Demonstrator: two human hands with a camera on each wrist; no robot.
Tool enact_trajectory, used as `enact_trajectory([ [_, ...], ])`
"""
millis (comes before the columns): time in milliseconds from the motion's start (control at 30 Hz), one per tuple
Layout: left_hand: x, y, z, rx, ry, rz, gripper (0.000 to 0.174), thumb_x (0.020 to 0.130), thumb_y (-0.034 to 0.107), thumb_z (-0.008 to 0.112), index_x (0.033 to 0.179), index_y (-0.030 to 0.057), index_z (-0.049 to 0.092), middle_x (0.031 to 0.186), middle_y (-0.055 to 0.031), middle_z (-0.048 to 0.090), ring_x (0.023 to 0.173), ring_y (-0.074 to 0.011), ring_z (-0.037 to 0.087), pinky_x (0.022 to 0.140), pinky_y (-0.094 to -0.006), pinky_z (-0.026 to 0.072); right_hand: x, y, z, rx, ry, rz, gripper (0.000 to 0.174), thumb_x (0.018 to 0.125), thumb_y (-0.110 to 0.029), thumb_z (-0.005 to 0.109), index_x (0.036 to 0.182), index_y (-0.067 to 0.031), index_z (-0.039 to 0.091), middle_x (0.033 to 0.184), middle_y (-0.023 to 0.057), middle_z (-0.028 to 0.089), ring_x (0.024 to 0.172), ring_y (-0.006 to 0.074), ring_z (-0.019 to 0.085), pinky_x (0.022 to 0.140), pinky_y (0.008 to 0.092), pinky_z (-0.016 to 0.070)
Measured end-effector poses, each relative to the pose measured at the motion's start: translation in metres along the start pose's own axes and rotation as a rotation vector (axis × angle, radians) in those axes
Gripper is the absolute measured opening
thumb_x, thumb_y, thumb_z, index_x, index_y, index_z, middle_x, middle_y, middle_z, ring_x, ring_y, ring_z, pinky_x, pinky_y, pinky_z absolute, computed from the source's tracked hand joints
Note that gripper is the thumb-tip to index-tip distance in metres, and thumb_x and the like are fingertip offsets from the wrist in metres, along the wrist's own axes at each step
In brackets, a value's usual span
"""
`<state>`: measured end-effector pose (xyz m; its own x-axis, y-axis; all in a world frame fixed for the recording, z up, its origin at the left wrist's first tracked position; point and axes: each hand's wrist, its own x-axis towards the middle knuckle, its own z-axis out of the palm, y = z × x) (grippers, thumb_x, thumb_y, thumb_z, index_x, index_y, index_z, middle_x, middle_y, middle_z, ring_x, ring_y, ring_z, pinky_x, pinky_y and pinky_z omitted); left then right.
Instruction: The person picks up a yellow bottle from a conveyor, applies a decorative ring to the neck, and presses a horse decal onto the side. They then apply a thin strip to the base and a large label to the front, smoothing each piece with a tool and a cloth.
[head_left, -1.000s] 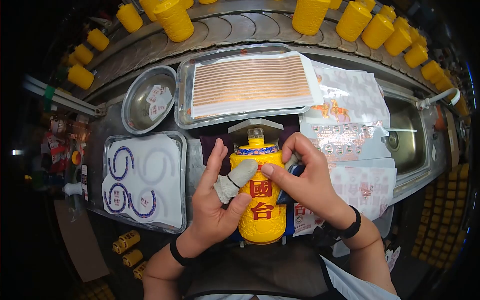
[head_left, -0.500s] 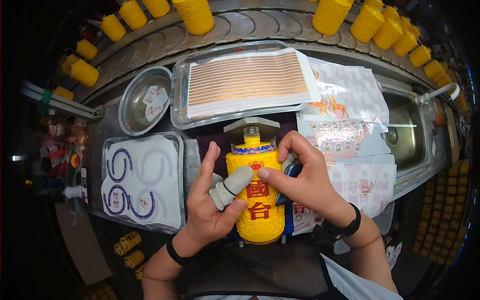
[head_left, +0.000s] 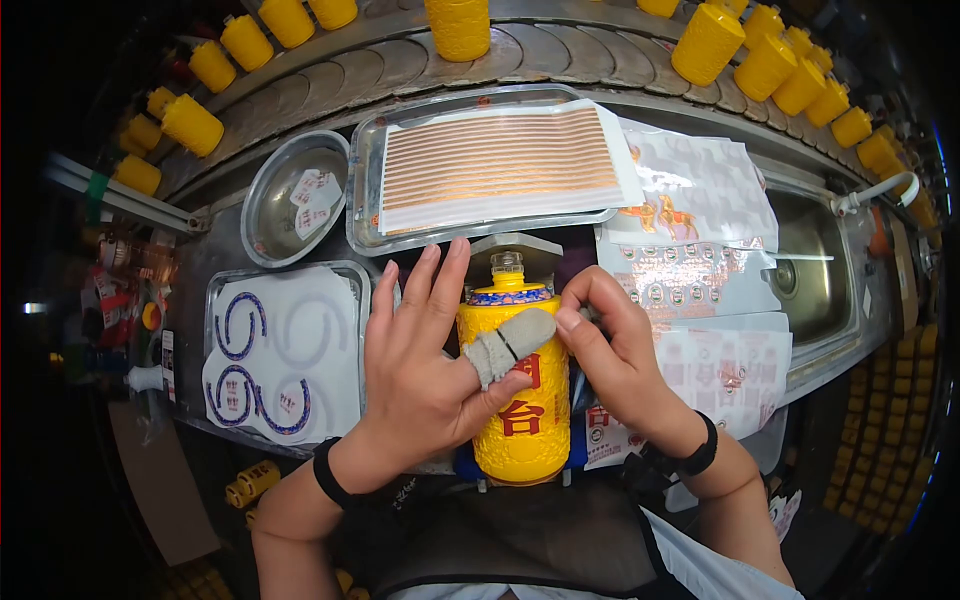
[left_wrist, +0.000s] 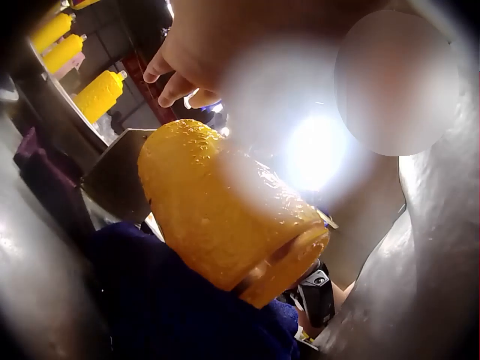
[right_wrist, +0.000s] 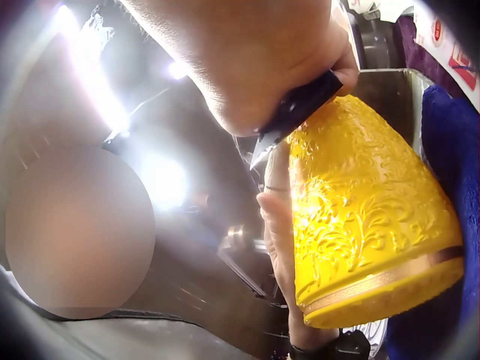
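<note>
A yellow embossed bottle [head_left: 520,455] lies neck away, with large red characters on its front, a blue floral band [head_left: 512,297] at the shoulder and a clear glass mouth. My left hand [head_left: 420,375] reaches across from the left; its index finger, in a grey cloth finger cover [head_left: 515,340], presses on the upper front and hides part of the lettering. The other fingers stand straight and spread. At the bottle's upper right side is my right hand [head_left: 625,350], thumb and index finger close together. It grips a flat dark blue piece [right_wrist: 300,109] against the palm.
Blue cloth [right_wrist: 442,157] lies under the bottle. Around it are a tray of striped sheets [head_left: 500,165], a tray of curved blue bands [head_left: 290,350], a metal bowl [head_left: 262,205] and printed transfer sheets [head_left: 725,365]. A conveyor [head_left: 560,55] carrying yellow bottles curves behind; a sink [head_left: 805,265] stands right.
My left hand has moved right over the bottle, its covered finger now across the red emblem. My right thumb has shifted from the front to the right side. Conveyor bottles have travelled rightward.
</note>
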<state>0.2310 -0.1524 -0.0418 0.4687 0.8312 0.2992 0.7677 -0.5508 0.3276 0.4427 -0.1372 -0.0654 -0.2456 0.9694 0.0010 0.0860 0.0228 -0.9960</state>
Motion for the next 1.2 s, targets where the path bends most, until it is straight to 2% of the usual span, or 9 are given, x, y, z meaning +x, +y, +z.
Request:
enact_trajectory([
  [333, -0.024, -0.014, 0.006, -0.063, 0.072, -0.203, 0.038, 0.091, 0.041, 0.06, 0.12, 0.0178, 0.072, 0.15, -0.0305, 0.034, 0.135, -0.0431, 0.041, 0.111, -0.0594, 0.0214, 0.0, -0.001, 0.003, -0.214, 0.04, -0.13, 0.032, 0.081, -0.017, 0.074, 0.088, -0.0015, 0.048, 0.079, 0.0103, 0.05, 0.066, 0.0212, 0.052, 0.062, 0.031, 0.0435],
  [400, -0.022, -0.009, 0.007, -0.264, 0.166, -0.219, 0.038, 0.092, 0.04, 0.06, 0.121, 0.0183, 0.071, 0.151, -0.0314, 0.032, 0.136, -0.0431, 0.04, 0.111, -0.0598, 0.02, 0.001, -0.001, 0.003, -0.212, 0.037, -0.134, 0.031, 0.081, -0.017, 0.074, 0.088, -0.0015, 0.048, 0.079, 0.0103, 0.05, 0.067, 0.0215, 0.052, 0.062, 0.0309, 0.0435],
  [467, -0.021, -0.005, 0.004, -0.299, 0.138, -0.182, 0.038, 0.092, 0.04, 0.06, 0.121, 0.0189, 0.071, 0.151, -0.0316, 0.032, 0.137, -0.0432, 0.039, 0.112, -0.0603, 0.0185, 0.0, -0.002, 0.003, -0.212, 0.034, -0.121, 0.031, 0.081, -0.017, 0.074, 0.087, -0.0015, 0.048, 0.079, 0.0103, 0.05, 0.067, 0.0217, 0.052, 0.062, 0.0309, 0.0435],
  [533, -0.019, -0.004, 0.0, -0.164, -0.006, -0.091, 0.038, 0.092, 0.039, 0.06, 0.122, 0.0195, 0.071, 0.152, -0.0313, 0.031, 0.137, -0.0433, 0.038, 0.112, -0.0609, 0.0171, 0.0, -0.005, 0.003, -0.216, 0.028, -0.1, 0.031, 0.081, -0.016, 0.074, 0.088, -0.0015, 0.048, 0.079, 0.0102, 0.05, 0.066, 0.0218, 0.052, 0.062, 0.031, 0.0435],
  [633, -0.028, -0.008, 0.005, -0.191, -0.005, -0.109, 0.037, 0.092, 0.04, 0.061, 0.122, 0.0205, 0.071, 0.152, -0.0302, 0.032, 0.138, -0.043, 0.038, 0.112, -0.061, 0.0155, 0.001, 0.002, 0.003, -0.198, 0.037, -0.148, 0.029, 0.08, -0.015, 0.073, 0.087, -0.0051, 0.047, 0.08, -0.0004, 0.047, 0.067, 0.0054, 0.039, 0.057, 0.0226, 0.0333],
  [733, -0.039, -0.005, 0.007, -0.203, -0.025, -0.112, 0.037, 0.091, 0.04, 0.061, 0.121, 0.0207, 0.071, 0.152, -0.0296, 0.032, 0.138, -0.0432, 0.038, 0.112, -0.0614, 0.0158, 0.001, 0.002, 0.003, -0.177, 0.029, -0.128, 0.028, 0.081, -0.016, 0.073, 0.087, -0.0055, 0.047, 0.079, -0.0012, 0.046, 0.067, 0.0048, 0.039, 0.057, 0.0222, 0.0332],
  [833, -0.04, -0.004, 0.004, -0.192, -0.028, -0.082, 0.036, 0.09, 0.04, 0.063, 0.119, 0.0202, 0.072, 0.152, -0.029, 0.033, 0.137, -0.0444, 0.038, 0.111, -0.0625, 0.0165, 0.001, -0.003, 0.003, -0.181, 0.022, -0.086, 0.026, 0.084, -0.016, 0.07, 0.087, -0.0014, 0.048, 0.076, 0.0088, 0.05, 0.066, 0.0174, 0.05, 0.061, 0.0298, 0.042],
  [1033, -0.014, -0.002, 0.001, -0.068, 0.012, 0.014, 0.035, 0.086, 0.04, 0.067, 0.11, 0.0172, 0.075, 0.151, -0.0279, 0.036, 0.136, -0.046, 0.038, 0.11, -0.0646, 0.018, -0.001, 0.007, 0.002, -0.064, 0.034, -0.039, 0.022, 0.09, -0.019, 0.065, 0.086, -0.0031, 0.05, 0.073, 0.0015, 0.051, 0.066, 0.0078, 0.045, 0.058, 0.0254, 0.0373],
  [1200, -0.001, -0.007, 0.006, -0.042, 0.058, -0.007, 0.034, 0.086, 0.041, 0.067, 0.103, 0.0133, 0.077, 0.15, -0.0269, 0.037, 0.134, -0.0467, 0.039, 0.108, -0.0645, 0.0197, -0.001, 0.013, -0.003, 0.222, 0.097, 0.183, 0.02, 0.093, -0.024, 0.064, 0.087, -0.0069, 0.055, 0.075, -0.0045, 0.053, 0.068, 0.0025, 0.046, 0.06, 0.022, 0.0376],
])
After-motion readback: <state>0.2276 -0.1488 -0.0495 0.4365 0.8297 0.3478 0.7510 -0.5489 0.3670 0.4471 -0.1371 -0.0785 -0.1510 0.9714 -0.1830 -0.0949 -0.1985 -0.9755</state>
